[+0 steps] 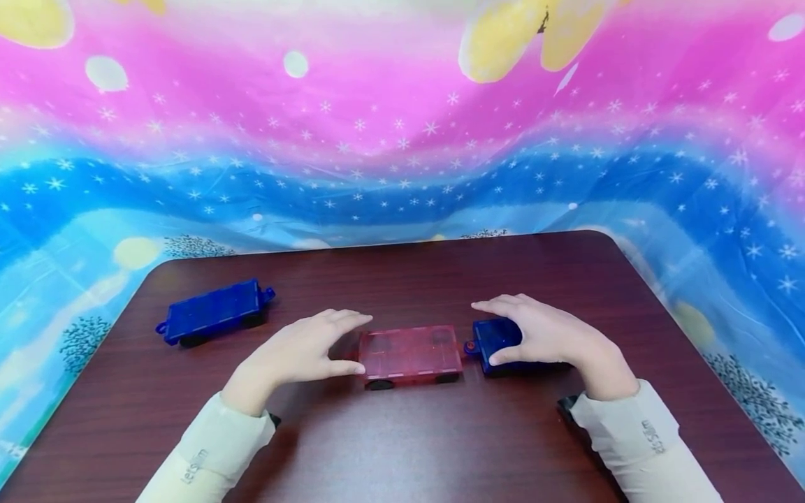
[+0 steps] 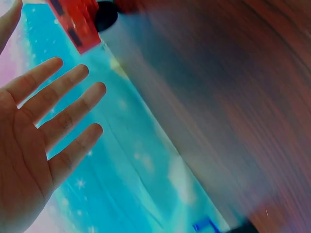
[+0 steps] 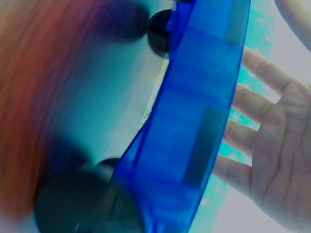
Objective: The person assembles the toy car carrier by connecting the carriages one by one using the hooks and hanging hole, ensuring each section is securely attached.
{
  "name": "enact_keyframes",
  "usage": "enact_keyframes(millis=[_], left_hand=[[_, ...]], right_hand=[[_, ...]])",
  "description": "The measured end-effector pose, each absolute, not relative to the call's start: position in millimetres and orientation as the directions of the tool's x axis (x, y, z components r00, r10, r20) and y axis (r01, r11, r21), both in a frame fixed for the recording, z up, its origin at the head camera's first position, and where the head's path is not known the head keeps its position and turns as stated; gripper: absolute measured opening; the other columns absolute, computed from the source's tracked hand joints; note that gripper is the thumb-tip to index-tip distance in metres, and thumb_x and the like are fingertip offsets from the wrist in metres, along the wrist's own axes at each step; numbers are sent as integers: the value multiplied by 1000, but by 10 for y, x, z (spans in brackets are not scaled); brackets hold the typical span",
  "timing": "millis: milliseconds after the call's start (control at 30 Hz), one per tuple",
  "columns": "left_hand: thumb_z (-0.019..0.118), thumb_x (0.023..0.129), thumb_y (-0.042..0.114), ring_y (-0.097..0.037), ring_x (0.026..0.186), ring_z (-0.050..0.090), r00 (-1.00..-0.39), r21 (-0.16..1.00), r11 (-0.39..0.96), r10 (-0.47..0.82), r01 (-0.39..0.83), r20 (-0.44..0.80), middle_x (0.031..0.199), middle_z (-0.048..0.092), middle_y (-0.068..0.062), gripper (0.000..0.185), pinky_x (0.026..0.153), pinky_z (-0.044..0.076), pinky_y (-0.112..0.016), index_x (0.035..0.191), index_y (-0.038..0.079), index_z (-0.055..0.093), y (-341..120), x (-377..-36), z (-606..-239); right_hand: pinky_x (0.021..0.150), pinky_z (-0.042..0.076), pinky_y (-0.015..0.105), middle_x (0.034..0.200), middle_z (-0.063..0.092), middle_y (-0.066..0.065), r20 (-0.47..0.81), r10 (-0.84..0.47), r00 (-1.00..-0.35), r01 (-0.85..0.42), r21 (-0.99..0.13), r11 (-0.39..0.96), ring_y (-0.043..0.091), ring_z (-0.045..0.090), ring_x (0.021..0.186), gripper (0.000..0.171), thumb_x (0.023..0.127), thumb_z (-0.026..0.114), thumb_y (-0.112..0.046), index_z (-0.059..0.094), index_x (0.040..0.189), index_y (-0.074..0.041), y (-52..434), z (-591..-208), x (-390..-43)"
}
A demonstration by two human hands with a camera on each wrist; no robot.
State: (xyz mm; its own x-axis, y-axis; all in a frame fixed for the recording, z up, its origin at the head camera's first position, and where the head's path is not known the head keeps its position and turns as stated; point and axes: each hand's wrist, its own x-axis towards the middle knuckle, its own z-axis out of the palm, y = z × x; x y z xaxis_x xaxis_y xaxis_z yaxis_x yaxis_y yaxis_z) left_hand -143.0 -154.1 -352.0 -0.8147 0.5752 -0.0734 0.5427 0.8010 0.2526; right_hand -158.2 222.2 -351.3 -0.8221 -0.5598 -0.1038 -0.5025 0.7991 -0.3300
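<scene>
A translucent red toy car base with black wheels sits at the middle of the table. My left hand is at its left end, thumb and fingers spread apart; in the left wrist view the fingers are straight, with the red base above them. Just right of it stands a blue toy car base, its hitch loop pointing at the red one across a small gap. Over this blue base arches my right hand, hiding its right part. The right wrist view shows straight fingers behind the blue base.
A second blue car base with a hitch at each end stands at the back left, angled. The dark wood table has rounded far corners. A patterned pink and blue cloth hangs behind and around it.
</scene>
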Motion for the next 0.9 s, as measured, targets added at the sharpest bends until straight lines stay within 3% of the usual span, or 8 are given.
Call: enact_keyframes(millis=[167, 633, 900], left_hand=[[58, 77, 64, -21, 128, 44, -833, 241, 813, 552, 530, -32, 139, 47, 2, 75, 100, 41, -46, 140, 26, 41, -1773, -1422, -3481], [55, 85, 57, -36, 128, 39, -904, 169, 890, 428, 424, 10, 138, 46, -15, 73, 100, 35, -56, 140, 10, 41, -2618, -1432, -3371], [56, 86, 52, -41, 127, 36, -930, 249, 898, 367, 363, 31, 140, 41, -20, 73, 97, 33, -61, 141, 8, 36, -2938, -1624, -3420]], right_hand=[[97, 42, 49, 141, 43, 3, -78, -588, -805, -528, -358, 770, 26, 40, 128, 81, 72, 75, -48, 38, 142, -28, 2118, -3493, -1591], [98, 42, 44, 143, 40, -3, -73, -642, -763, -573, -384, 724, 20, 38, 130, 76, 74, 73, -47, 40, 140, -31, 1697, -3470, -1607], [95, 45, 40, 139, 43, -5, -63, -690, -721, -619, -389, 683, 16, 41, 125, 75, 73, 75, -46, 43, 138, -29, 1484, -3491, -1610]])
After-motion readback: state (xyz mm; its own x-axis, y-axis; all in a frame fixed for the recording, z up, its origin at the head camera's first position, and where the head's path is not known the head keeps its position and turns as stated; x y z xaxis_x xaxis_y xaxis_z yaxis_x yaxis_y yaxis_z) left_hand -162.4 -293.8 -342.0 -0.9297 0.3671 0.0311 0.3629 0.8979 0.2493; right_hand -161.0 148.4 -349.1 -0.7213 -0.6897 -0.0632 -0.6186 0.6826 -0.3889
